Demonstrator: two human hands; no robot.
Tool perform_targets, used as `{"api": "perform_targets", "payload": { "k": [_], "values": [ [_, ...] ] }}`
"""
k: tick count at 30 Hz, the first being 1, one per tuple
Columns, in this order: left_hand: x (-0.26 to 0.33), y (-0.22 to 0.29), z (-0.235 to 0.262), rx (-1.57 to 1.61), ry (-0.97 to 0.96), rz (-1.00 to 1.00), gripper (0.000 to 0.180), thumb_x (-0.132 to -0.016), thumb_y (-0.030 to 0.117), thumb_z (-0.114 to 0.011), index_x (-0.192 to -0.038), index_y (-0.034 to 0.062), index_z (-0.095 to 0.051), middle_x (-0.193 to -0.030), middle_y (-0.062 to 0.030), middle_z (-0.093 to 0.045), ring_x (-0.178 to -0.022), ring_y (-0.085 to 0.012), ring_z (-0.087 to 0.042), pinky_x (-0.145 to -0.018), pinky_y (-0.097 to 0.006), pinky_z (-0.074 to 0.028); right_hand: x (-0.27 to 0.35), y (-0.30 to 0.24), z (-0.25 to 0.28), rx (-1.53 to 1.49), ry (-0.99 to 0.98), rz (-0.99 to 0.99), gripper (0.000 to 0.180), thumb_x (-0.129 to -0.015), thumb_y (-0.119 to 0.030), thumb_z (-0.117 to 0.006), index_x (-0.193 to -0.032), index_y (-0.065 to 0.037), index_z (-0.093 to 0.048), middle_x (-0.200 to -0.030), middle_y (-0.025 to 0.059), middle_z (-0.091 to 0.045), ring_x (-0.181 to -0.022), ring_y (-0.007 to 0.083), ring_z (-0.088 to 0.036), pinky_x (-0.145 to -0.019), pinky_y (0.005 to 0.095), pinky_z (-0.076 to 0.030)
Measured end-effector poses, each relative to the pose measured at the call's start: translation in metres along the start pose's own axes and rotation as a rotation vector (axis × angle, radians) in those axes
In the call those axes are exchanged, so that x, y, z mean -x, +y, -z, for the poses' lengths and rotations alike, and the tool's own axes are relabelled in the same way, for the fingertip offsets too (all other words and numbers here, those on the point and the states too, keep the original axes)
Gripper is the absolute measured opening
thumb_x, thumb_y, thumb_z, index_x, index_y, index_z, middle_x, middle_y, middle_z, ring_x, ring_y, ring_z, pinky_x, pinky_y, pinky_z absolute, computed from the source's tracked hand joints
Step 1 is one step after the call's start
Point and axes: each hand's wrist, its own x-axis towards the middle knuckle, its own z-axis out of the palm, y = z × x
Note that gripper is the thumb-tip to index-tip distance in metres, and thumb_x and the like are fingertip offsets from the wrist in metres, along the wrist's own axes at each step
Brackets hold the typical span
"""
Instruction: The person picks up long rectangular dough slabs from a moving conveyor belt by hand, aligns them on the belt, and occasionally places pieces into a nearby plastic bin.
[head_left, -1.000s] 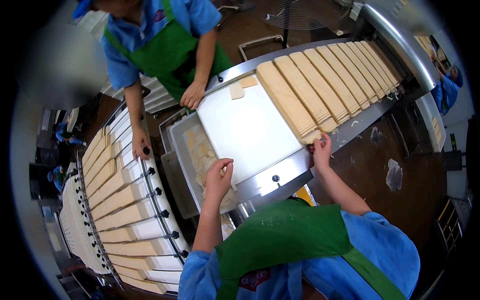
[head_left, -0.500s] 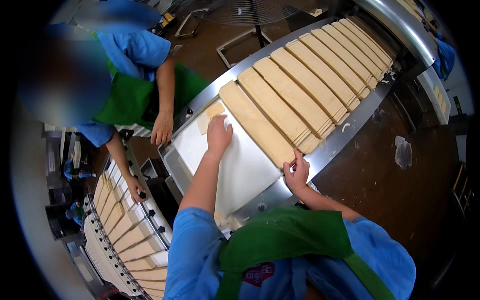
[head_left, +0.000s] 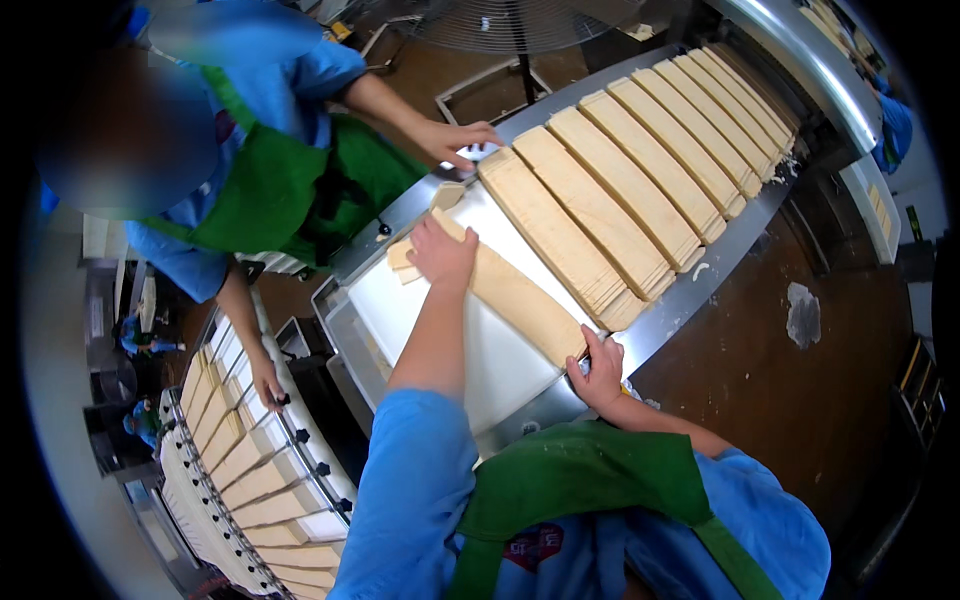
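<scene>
Rows of pale strips [head_left: 650, 150] fill the belt [head_left: 480, 350] further up, and a co-worker's hand [head_left: 455, 140] hangs over the far edge. Left hand [head_left: 440, 250] lies flat, fingers spread, on one long tan strip [head_left: 520, 295] lying slantwise across the belt; right hand [head_left: 597, 372] pinches its near end.

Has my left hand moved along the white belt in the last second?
Yes. The left hand went from the belt's near edge up to the far end of a dough strip.

Matt pale dough strip [head_left: 520, 295], smooth white belt [head_left: 470, 340], brushed metal frame [head_left: 690, 290], probably cloth apron [head_left: 580, 475]
</scene>
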Motion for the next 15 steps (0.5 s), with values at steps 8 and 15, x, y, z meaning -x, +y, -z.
{"api": "perform_targets", "payload": {
  "k": [8,15],
  "values": [
    [0.104,-0.156,0.077,-0.194,0.114,0.385,0.081,-0.073,0.06,-0.068,-0.119,-0.0047,-0.052,-0.114,-0.0227,-0.057,-0.108,-0.0364,-0.055,-0.092,-0.05,-0.043,-0.052,-0.055,0.025,-0.068,-0.81,-0.01,0.067,-0.076,-0.035,-0.072,-0.128,-0.004,-0.043,-0.09,0.0228,-0.064,-0.085,0.0408,-0.064,-0.078,0.0472,-0.051],
    [0.226,-0.228,0.073,0.595,0.159,0.434,0.065,-0.071,0.039,-0.083,-0.108,-0.0067,-0.057,-0.095,-0.0193,-0.065,-0.087,-0.0306,-0.066,-0.08,-0.038,-0.052,-0.059,-0.041,-0.004,-0.073,-0.897,0.207,0.086,-0.062,-0.024,-0.084,-0.134,-0.011,-0.038,-0.118,0.0267,-0.048,-0.103,0.0435,-0.057,-0.09,0.0456,-0.049]
  ]
}}
